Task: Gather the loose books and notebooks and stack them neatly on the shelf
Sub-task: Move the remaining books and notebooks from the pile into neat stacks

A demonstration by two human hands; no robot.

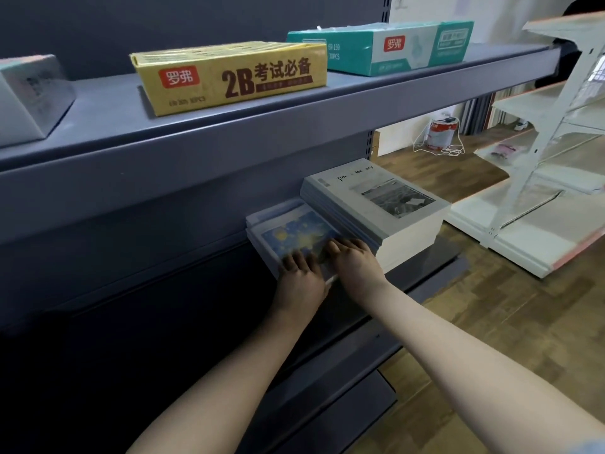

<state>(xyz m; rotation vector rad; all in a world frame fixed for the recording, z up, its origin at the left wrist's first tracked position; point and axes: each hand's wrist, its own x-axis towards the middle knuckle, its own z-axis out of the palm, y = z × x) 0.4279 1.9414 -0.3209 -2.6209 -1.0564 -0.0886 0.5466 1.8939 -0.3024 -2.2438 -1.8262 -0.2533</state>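
The notebook stack (294,229) with the blue starry cover lies flat on the lower shelf (440,253), toward its right end, touching the taller pile of grey books (376,204) on its right. The left grip (299,270) and right grip (353,260) both rest on the stack's front part, fingers laid over the top cover, pressing rather than clasping; the thumbs are hidden. The notebooks look thin, light and floppy, with smooth covers likely to slide over one another. They are probably best squared by pushing flat against the edges, or lifted whole from both sides.
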